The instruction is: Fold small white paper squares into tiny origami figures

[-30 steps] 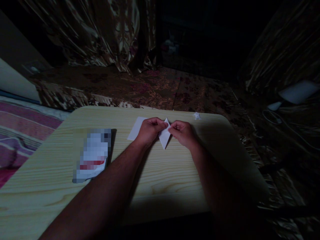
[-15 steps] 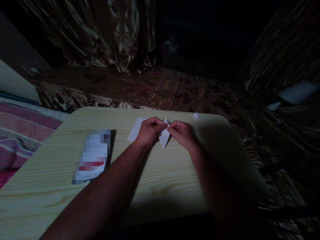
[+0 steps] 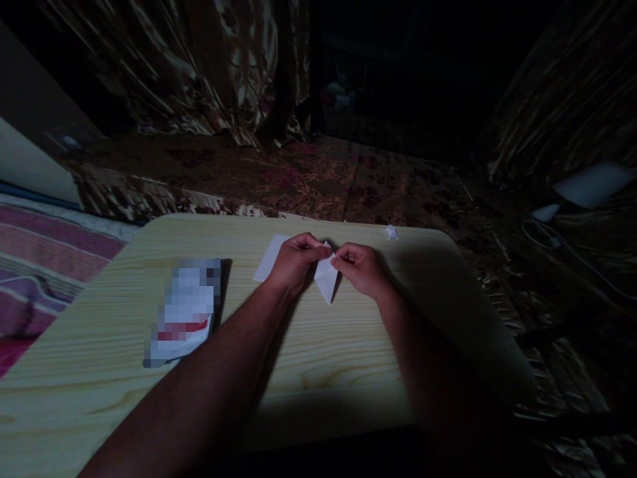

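Note:
A small folded white paper (image 3: 326, 280) with a pointed lower tip is held above a light wooden table (image 3: 323, 358). My left hand (image 3: 294, 261) pinches its upper left edge with closed fingers. My right hand (image 3: 359, 267) pinches its upper right edge, fingers curled. Both hands meet over the paper's top, hiding that part. A flat white sheet (image 3: 269, 257) lies on the table just left of my left hand, partly under it.
A white packet with a red stripe (image 3: 183, 312) lies on the table's left side. A tiny crumpled paper scrap (image 3: 391, 232) sits near the far right edge. Patterned fabric covers the floor beyond; a striped cloth (image 3: 34, 265) lies at left.
The folded paper has tilted and dropped slightly, its tip now lower. Both hands have drawn closer together over its top.

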Motion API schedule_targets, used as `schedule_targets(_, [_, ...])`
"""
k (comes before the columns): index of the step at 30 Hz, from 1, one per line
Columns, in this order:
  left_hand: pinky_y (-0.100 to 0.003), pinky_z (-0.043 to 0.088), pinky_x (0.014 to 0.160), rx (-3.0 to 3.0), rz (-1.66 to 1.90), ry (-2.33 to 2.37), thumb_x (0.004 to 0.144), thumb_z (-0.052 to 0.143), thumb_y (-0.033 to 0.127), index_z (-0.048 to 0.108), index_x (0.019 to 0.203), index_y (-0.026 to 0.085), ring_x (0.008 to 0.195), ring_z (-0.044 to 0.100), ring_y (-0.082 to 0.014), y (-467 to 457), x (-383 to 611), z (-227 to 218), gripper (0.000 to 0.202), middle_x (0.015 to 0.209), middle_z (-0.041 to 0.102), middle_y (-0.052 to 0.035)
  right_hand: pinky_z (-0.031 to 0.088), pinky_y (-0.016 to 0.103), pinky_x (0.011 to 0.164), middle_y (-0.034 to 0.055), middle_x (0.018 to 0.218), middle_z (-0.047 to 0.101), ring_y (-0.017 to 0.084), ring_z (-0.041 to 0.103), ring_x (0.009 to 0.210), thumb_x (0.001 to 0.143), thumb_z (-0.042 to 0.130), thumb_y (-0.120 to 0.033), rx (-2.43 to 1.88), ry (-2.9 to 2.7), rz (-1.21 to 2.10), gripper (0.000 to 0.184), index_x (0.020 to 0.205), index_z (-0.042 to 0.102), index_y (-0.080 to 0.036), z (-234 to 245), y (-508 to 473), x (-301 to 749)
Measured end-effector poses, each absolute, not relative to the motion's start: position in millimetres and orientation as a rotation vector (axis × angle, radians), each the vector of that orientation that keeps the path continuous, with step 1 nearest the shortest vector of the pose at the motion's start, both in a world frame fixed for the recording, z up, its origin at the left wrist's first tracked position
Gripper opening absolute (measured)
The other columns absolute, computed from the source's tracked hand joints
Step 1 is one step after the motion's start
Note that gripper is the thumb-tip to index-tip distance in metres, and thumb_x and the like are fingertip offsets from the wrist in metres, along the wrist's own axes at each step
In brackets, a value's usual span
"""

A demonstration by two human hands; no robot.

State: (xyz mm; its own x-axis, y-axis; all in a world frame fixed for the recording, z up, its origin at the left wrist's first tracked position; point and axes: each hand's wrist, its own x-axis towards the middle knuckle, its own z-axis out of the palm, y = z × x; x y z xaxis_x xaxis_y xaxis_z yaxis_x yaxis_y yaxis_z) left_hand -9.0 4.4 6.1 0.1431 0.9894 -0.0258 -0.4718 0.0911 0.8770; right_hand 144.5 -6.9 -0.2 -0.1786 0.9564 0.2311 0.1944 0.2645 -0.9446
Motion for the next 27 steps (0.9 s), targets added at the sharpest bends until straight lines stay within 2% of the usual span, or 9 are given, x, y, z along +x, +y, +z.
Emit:
schedule_targets(14, [-0.026, 0.043, 0.055, 0.804, 1.246, 0.736, 0.053, 0.077, 0.011, 0.059, 0.06, 0.014, 0.055, 0.06, -0.0131, 6.4, -11.0, 6.2, 0.02, 0.063, 0.067, -0.0018, 0.034, 0.02, 0.051, -0.0033, 0.061, 0.052, 0.008, 0.044, 0.055, 0.075, 0.06, -0.029, -1.078, -1.644, 1.037, 0.015, 0.067, 0.055, -0.016, -4.2, -5.8, 143.1])
schedule_targets(27, [-0.025, 0.042, 0.054, 0.844, 1.276, 0.832, 0.054, 0.078, 0.016, 0.062, 0.066, 0.015, 0.056, 0.058, -0.0129, 8.0, -8.7, 1.6, 0.02, 0.063, 0.065, -0.0016, 0.036, 0.021, 0.054, -0.0036, 0.062, 0.051, 0.008, 0.044, 0.056, 0.074, 0.059, -0.028, -1.098, -1.644, 1.023, 0.014, 0.067, 0.055, -0.017, -7.6, -2.9, 142.5])
